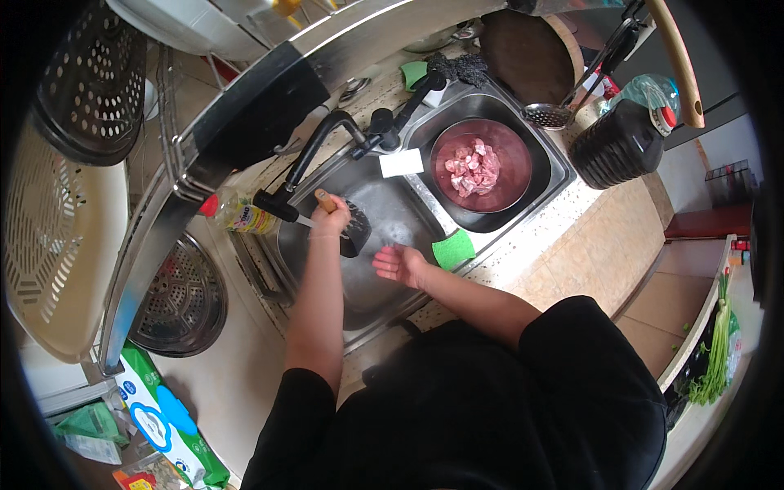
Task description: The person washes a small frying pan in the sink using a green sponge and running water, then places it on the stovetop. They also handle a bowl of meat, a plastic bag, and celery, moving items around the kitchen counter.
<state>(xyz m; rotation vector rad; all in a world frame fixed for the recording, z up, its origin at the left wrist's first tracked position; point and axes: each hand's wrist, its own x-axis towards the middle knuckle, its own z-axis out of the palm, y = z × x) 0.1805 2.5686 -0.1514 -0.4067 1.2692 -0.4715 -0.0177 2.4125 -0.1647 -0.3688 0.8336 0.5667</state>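
My left hand grips the wooden handle of a dark, broad-bladed cleaver over the left sink basin. Water runs from the black faucet by that wrist. My right hand is held over the same basin, palm up, fingers apart, with nothing in it. A green sponge lies on the sink's front rim near it. In the right basin stands a round metal bowl of reddish water with chunks of raw meat. A white block rests on the divider.
A large bottle of dark liquid stands right of the sink, near a skimmer and a round wooden board. At left are a detergent bottle, a steamer tray and a metal rack rail. Spring onions lie far right.
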